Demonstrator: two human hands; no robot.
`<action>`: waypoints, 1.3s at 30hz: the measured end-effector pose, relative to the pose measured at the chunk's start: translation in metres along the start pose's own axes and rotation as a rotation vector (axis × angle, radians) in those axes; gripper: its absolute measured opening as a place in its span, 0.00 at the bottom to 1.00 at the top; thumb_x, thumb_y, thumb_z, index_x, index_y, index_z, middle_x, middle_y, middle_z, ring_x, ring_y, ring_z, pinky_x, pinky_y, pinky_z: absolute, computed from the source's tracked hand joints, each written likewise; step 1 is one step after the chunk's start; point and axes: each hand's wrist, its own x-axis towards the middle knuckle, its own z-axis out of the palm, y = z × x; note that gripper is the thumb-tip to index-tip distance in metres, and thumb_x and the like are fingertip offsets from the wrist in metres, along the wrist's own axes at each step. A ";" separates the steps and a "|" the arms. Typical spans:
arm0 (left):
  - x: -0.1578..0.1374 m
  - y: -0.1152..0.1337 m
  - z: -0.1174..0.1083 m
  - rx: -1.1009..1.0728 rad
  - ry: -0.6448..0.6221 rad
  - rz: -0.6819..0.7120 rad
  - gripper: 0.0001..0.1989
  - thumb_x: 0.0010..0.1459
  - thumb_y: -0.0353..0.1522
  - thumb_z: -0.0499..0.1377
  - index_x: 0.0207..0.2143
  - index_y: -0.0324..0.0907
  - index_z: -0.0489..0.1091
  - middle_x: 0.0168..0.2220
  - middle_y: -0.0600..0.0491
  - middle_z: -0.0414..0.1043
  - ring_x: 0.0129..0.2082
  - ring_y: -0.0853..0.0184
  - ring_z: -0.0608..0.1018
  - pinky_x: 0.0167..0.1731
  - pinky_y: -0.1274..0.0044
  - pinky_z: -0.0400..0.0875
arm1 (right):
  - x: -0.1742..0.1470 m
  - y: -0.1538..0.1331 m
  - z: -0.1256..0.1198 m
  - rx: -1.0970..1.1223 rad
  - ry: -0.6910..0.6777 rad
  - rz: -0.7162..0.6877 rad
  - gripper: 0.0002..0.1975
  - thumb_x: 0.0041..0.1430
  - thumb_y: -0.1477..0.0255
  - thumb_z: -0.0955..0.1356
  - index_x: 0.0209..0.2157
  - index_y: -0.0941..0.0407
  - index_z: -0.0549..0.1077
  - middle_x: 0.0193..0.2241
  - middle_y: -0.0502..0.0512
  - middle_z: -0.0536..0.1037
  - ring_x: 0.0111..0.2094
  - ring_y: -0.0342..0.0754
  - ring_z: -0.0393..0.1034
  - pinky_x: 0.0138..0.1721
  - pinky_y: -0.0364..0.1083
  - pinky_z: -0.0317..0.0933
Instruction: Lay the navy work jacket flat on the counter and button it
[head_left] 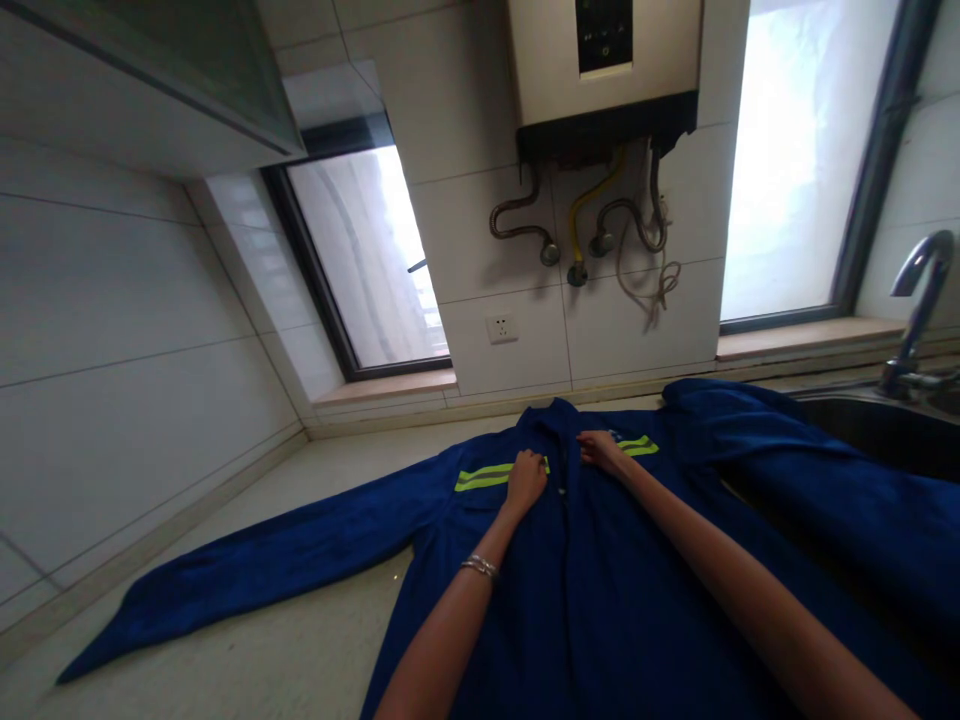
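Note:
A dark blue work jacket lies spread on the countertop, front up, its collar toward the wall. Yellow-green reflective strips with a grey middle cross both sides of the chest. My left hand, with a silver bangle on its wrist, has its fingers curled on the front panel at the inner end of one strip. Across the front opening, my right hand pinches the other front edge just below the collar. One sleeve stretches out to the left; the other runs right, past the sink.
The pale countertop meets a tiled wall with a socket. A water heater with pipes hangs above, between two windows. At the right are a sink and a curved faucet. An overhead cabinet juts out at upper left.

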 end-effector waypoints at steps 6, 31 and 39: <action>0.004 -0.003 0.003 0.031 -0.023 -0.005 0.16 0.60 0.28 0.46 0.44 0.39 0.71 0.43 0.46 0.68 0.47 0.63 0.67 0.48 0.74 0.60 | -0.005 -0.004 0.002 -0.114 0.034 0.035 0.12 0.63 0.66 0.63 0.42 0.60 0.69 0.37 0.54 0.73 0.33 0.41 0.70 0.34 0.45 0.67; 0.024 -0.017 0.016 0.012 -0.121 -0.123 0.17 0.61 0.31 0.49 0.51 0.41 0.66 0.55 0.46 0.65 0.56 0.62 0.64 0.53 0.72 0.58 | -0.003 -0.009 0.072 -0.705 0.113 -0.312 0.14 0.56 0.71 0.62 0.39 0.54 0.78 0.40 0.55 0.79 0.42 0.48 0.72 0.43 0.40 0.60; 0.031 -0.009 0.007 0.003 -0.054 -0.160 0.11 0.59 0.30 0.52 0.38 0.38 0.73 0.45 0.43 0.70 0.52 0.59 0.67 0.50 0.72 0.58 | 0.003 -0.003 0.068 -0.629 0.111 -0.337 0.15 0.55 0.72 0.62 0.41 0.55 0.78 0.41 0.54 0.78 0.43 0.48 0.72 0.44 0.40 0.61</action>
